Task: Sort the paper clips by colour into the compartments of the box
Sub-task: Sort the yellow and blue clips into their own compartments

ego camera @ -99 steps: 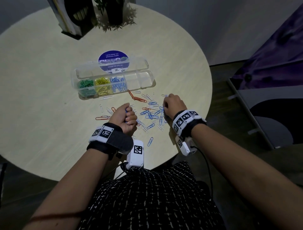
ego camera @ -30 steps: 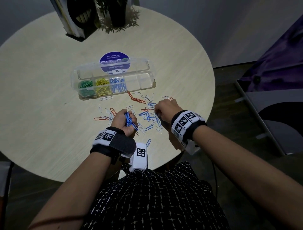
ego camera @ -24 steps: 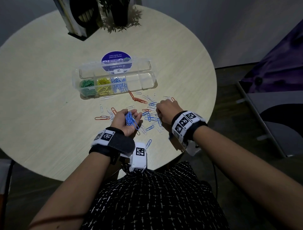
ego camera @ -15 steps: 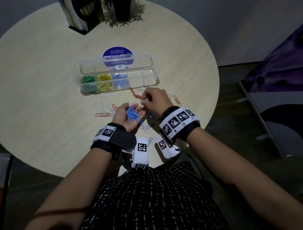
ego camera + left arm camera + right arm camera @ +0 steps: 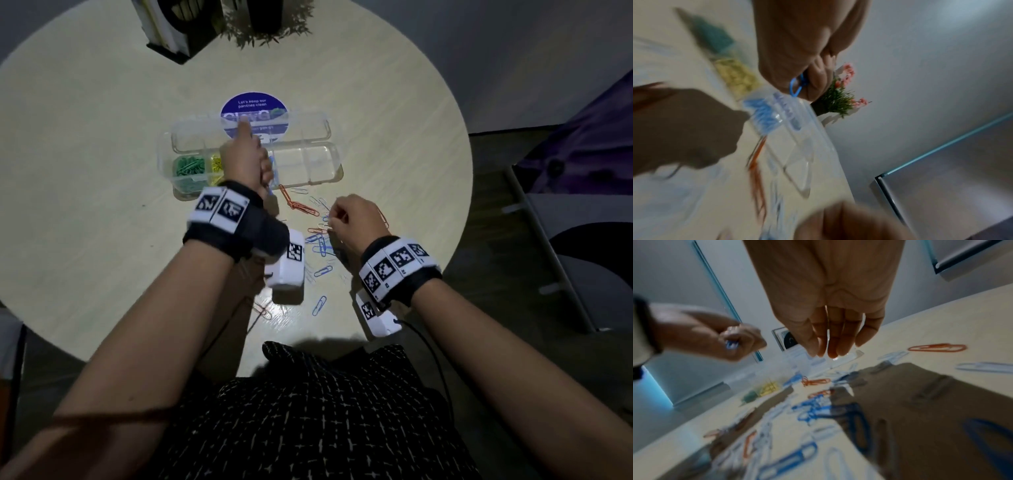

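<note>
The round counter carries everything. On it the clear box lies with its lid open; half a second ago the left hand was low over the loose pile with the right hand meeting it, and now it has travelled forward and sits over the box, above the compartment of blue paper clips. Its grip is clenched on a bunch of blue clips, one loop poking out below the curled fingers, so the judgement is that a drop into the blue compartment is next.

The right hand has moved back to the scatter of loose clips just beneath its grip. Whether its fingers pinch anything cannot be told; they hang close together above the counter.

Counts: one box with five compartments, three filled. To the left of the left grip sit green clips, then yellow clips, each too many to count; the two compartments to its right are bare. Loose blue clips remain in the pile, with several orange clips and pale ones.
</note>
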